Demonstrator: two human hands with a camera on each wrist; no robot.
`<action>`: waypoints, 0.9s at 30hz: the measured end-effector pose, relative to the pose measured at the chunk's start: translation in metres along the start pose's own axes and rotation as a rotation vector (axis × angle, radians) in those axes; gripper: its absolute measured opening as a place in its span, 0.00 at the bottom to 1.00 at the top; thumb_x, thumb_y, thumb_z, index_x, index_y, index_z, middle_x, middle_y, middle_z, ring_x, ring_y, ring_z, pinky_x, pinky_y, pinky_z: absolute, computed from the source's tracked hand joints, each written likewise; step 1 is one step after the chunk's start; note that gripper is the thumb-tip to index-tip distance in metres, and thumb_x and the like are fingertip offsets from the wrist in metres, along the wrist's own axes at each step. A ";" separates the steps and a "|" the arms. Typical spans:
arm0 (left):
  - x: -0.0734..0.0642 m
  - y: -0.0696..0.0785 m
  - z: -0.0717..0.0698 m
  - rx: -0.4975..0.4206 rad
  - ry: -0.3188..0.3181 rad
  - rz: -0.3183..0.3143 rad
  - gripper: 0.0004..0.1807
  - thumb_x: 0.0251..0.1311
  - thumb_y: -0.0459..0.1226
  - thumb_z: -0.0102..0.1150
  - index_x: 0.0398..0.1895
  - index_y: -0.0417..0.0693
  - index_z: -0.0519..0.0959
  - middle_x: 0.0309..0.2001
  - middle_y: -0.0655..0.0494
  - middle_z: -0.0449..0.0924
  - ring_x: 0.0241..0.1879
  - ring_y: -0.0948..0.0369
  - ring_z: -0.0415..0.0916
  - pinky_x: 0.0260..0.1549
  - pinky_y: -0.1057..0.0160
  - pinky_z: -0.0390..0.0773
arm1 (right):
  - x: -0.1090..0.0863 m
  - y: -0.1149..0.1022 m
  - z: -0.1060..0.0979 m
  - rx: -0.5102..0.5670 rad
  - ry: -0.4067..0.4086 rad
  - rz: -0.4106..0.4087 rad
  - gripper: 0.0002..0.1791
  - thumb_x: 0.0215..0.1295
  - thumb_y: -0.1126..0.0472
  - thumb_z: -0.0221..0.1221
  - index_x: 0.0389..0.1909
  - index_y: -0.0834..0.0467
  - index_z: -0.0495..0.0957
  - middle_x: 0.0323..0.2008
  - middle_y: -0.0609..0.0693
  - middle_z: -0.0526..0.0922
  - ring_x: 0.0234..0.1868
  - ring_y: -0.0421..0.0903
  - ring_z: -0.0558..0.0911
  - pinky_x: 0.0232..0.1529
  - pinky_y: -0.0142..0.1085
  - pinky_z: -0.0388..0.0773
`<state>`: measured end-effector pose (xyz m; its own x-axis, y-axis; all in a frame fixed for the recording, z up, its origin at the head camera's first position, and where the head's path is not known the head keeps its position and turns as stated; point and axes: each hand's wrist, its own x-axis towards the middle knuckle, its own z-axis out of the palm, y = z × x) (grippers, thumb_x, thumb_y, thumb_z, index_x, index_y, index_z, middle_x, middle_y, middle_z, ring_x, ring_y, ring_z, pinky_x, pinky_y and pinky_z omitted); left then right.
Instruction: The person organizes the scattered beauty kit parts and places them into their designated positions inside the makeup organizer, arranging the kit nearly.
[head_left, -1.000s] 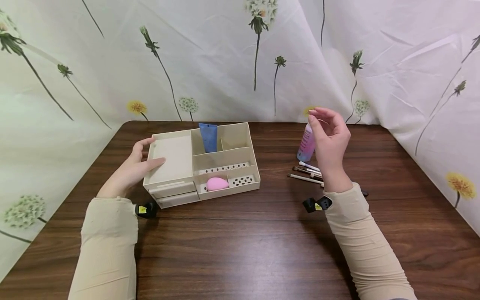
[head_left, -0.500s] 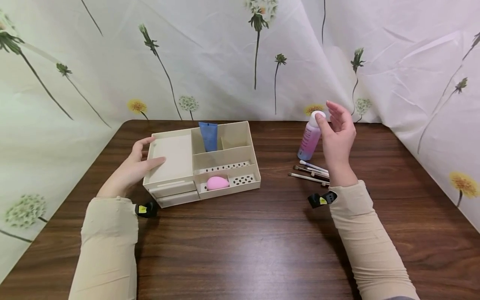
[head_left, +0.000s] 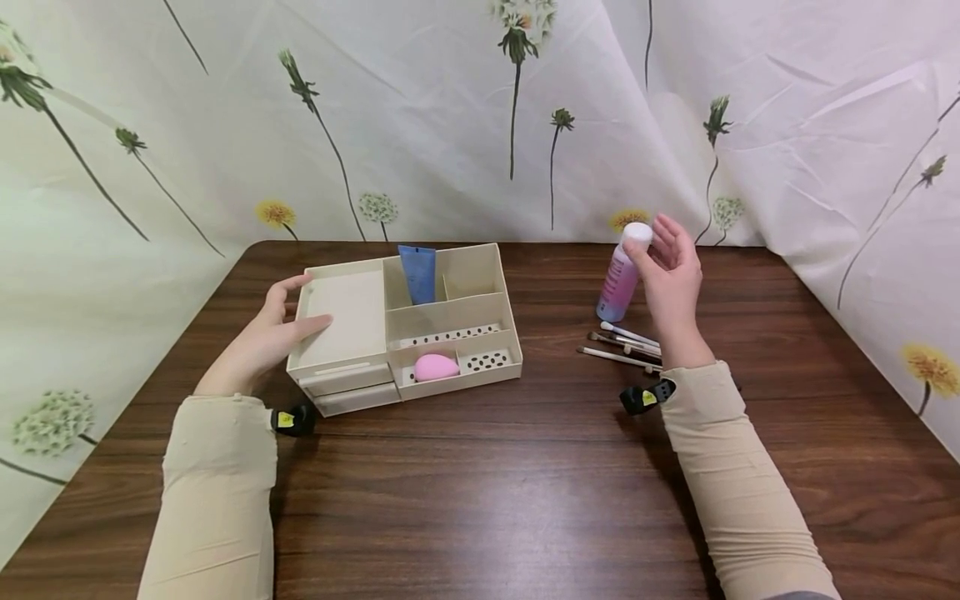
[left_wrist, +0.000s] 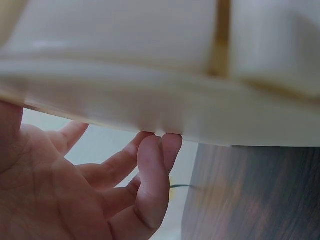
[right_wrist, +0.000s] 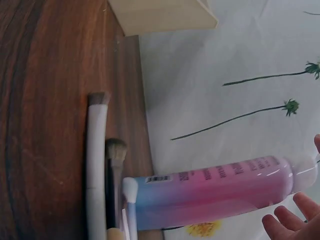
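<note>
My left hand (head_left: 262, 337) grips the left end of a cream makeup organizer (head_left: 348, 321), thumb on top and fingertips against the side wall in the left wrist view. A blue tube (head_left: 418, 277) stands in a back compartment; a pink makeup sponge (head_left: 435, 367) lies in a front one. At the right, a pink-and-blue bottle (head_left: 618, 283) with a white cap (head_left: 637, 234) stands on the table. My right hand (head_left: 672, 287) is at this cap, thumb overlapping its front and fingers loosely spread behind it. In the right wrist view the fingertips (right_wrist: 272, 222) are right beside the cap.
Several makeup brushes (head_left: 626, 343) lie in front of the bottle, partly hidden by the right wrist. The dark wooden table (head_left: 480, 492) ends at a white curtain (head_left: 450, 125) printed with dandelions.
My right hand has moved right and its fingers have parted from over the bottle top, leaving the white cap in view; lately they have dropped slightly nearer it. The left hand stays still.
</note>
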<state>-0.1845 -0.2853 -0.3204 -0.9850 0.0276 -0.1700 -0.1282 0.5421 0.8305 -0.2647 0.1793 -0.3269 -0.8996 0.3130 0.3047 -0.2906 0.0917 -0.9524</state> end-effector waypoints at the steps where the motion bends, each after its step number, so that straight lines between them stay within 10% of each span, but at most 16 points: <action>1: 0.000 -0.001 0.000 -0.004 -0.005 -0.005 0.45 0.73 0.47 0.47 0.79 0.51 0.30 0.71 0.27 0.44 0.65 0.40 0.57 0.50 0.60 0.69 | 0.000 0.002 0.000 -0.001 -0.004 0.018 0.32 0.62 0.60 0.67 0.67 0.50 0.71 0.67 0.51 0.73 0.64 0.45 0.73 0.66 0.39 0.69; 27: 0.003 -0.001 -0.001 0.014 -0.008 -0.015 0.45 0.73 0.48 0.47 0.79 0.53 0.30 0.71 0.28 0.44 0.63 0.42 0.58 0.47 0.62 0.69 | 0.007 0.023 -0.002 -0.132 -0.105 0.157 0.42 0.63 0.63 0.67 0.75 0.44 0.59 0.66 0.58 0.73 0.61 0.50 0.74 0.64 0.47 0.71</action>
<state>-0.1874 -0.2869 -0.3215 -0.9821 0.0262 -0.1863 -0.1408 0.5546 0.8202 -0.2768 0.1850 -0.3463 -0.9614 0.2335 0.1457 -0.1060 0.1745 -0.9789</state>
